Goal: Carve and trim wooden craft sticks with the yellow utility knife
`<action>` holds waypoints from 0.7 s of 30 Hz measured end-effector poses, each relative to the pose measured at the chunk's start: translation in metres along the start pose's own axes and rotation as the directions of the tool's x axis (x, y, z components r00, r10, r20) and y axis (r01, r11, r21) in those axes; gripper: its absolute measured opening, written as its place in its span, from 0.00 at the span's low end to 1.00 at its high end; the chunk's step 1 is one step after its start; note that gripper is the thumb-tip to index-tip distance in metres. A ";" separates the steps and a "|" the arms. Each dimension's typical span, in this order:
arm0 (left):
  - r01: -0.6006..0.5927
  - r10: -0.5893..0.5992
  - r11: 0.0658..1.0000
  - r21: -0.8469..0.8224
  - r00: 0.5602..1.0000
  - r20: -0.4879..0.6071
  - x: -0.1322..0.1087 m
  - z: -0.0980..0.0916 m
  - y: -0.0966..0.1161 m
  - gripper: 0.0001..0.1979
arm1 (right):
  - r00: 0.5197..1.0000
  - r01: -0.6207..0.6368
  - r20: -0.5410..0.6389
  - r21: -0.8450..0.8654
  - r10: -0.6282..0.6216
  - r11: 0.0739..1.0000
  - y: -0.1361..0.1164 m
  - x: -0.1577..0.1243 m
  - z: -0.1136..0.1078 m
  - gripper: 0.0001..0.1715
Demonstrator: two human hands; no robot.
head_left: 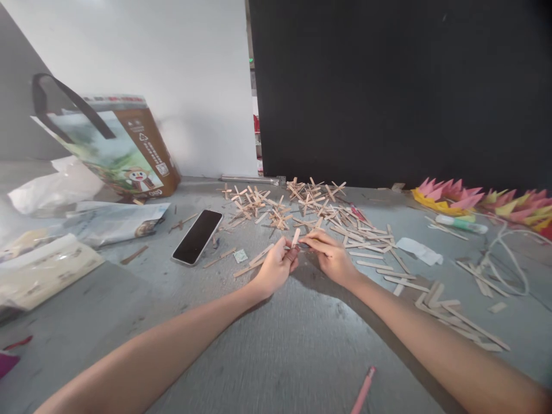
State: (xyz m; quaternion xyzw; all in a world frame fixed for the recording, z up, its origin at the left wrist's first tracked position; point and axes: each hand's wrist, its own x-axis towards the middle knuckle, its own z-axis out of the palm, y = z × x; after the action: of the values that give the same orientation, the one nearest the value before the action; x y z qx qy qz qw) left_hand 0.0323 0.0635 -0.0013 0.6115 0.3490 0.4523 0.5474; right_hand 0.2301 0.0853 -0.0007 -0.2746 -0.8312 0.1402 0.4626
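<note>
My left hand (276,266) is closed around a wooden craft stick (296,236), whose rounded end points up above the fingers. Close beside it, my right hand (333,257) is pinched shut, its fingertips almost meeting the left ones. Something small and dark shows at the right fingertips, too small to name. Just beyond both hands lies a pile of craft sticks joined into star shapes (280,215). Loose craft sticks (375,265) spread out to the right of my right hand, and a few others (254,264) lie left of my left hand.
A phone (198,237) lies to the left, near plastic packets (112,221) and a printed carrier bag (129,155). Rightward are a crumpled tissue (419,250), a glue tube (461,224), a white cable (502,253) and folded-paper petals (448,195). A pink pencil (363,391) lies in front.
</note>
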 end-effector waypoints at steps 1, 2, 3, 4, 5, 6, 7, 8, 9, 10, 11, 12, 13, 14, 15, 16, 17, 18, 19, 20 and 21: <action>0.000 0.000 1.000 0.007 1.000 0.003 0.000 0.000 0.000 0.21 | 1.000 0.003 0.004 0.003 -0.003 1.000 0.000 0.000 0.000 0.28; 0.002 -0.002 1.000 0.017 1.000 0.002 0.000 -0.001 0.000 0.21 | 1.000 0.009 0.011 0.005 -0.009 1.000 0.001 0.000 0.000 0.28; 0.005 -0.005 1.000 0.030 1.000 0.000 0.000 -0.001 0.001 0.21 | 1.000 0.014 0.020 0.005 -0.015 1.000 0.002 -0.001 0.000 0.29; 0.009 -0.009 0.999 0.048 1.000 0.000 0.000 -0.002 0.001 0.21 | 0.999 0.018 0.032 0.004 -0.018 1.000 0.002 -0.001 0.000 0.29; 0.014 -0.014 0.998 0.068 1.000 0.004 -0.001 -0.002 0.002 0.21 | 0.999 0.019 0.041 0.001 -0.019 1.000 0.003 -0.002 0.000 0.29; 0.019 -0.020 0.996 0.086 1.000 0.010 -0.001 -0.002 0.003 0.22 | 0.999 0.020 0.045 -0.001 -0.020 1.000 0.003 -0.002 0.000 0.29; 0.025 -0.027 0.995 0.098 1.000 0.014 -0.001 -0.001 0.004 0.22 | 0.999 0.020 0.048 -0.001 -0.020 1.000 0.004 -0.003 0.000 0.29; 0.029 -0.031 0.994 0.105 0.999 0.018 -0.002 -0.001 0.006 0.23 | 0.999 0.018 0.047 0.001 -0.018 1.000 0.004 -0.003 0.000 0.29; 0.031 -0.033 0.994 0.107 0.999 0.018 -0.002 -0.001 0.007 0.23 | 0.999 0.014 0.044 0.002 -0.015 1.000 0.004 -0.003 0.000 0.28; 0.031 -0.033 0.994 0.107 0.999 0.015 -0.002 0.000 0.008 0.23 | 0.999 0.012 0.039 0.001 -0.012 1.000 0.004 -0.003 0.000 0.27; 0.029 -0.030 0.994 0.108 0.999 0.011 -0.002 0.000 0.009 0.24 | 0.999 0.007 0.037 0.000 -0.007 1.000 0.004 -0.003 0.000 0.27; 0.026 -0.027 0.994 0.110 1.000 0.009 -0.002 0.000 0.009 0.24 | 0.999 0.004 0.035 0.000 -0.004 1.000 0.004 -0.003 0.000 0.27; 0.023 -0.024 0.993 0.114 1.000 0.009 -0.002 0.000 0.009 0.24 | 1.000 0.003 0.031 -0.001 -0.003 1.000 0.003 -0.003 0.000 0.27; 0.022 -0.024 0.993 0.117 1.000 0.011 -0.002 0.000 0.009 0.24 | 1.000 0.002 0.027 -0.002 -0.002 1.000 0.003 -0.003 0.000 0.27; 0.022 -0.024 0.993 0.119 1.000 0.012 -0.001 0.000 0.008 0.24 | 1.000 0.001 0.025 -0.005 -0.001 1.000 0.003 -0.003 0.000 0.27; 0.023 -0.025 0.993 0.118 1.000 0.016 -0.001 0.000 0.008 0.24 | 1.000 0.001 0.022 -0.008 0.000 1.000 0.003 -0.003 0.000 0.28; 0.023 -0.025 0.993 0.116 0.999 0.021 -0.001 -0.001 0.007 0.25 | 1.000 0.001 0.020 -0.011 -0.001 1.000 0.003 -0.003 0.000 0.28; 0.021 -0.024 0.993 0.113 0.999 0.026 -0.001 -0.001 0.007 0.25 | 1.000 0.002 0.020 -0.015 -0.001 1.000 0.003 -0.003 0.000 0.28; 0.019 -0.023 0.994 0.109 0.999 0.033 -0.002 -0.001 0.006 0.25 | 1.000 0.002 0.021 -0.018 -0.002 1.000 0.003 -0.003 0.000 0.28; 0.018 -0.022 0.995 0.101 0.999 0.040 -0.002 -0.001 0.006 0.25 | 1.000 0.005 0.020 -0.020 -0.005 1.000 0.003 -0.003 0.000 0.28; 0.020 -0.024 0.996 0.084 0.999 0.048 -0.002 -0.001 0.005 0.25 | 1.000 0.007 0.018 -0.022 -0.007 1.000 0.003 -0.003 0.000 0.28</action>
State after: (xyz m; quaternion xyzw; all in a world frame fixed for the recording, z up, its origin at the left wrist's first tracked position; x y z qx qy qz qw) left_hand 0.0301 0.0617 0.0035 0.6408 0.3610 0.4160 0.5347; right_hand 0.2325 0.0856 -0.0040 -0.2755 -0.8379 0.1317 0.4524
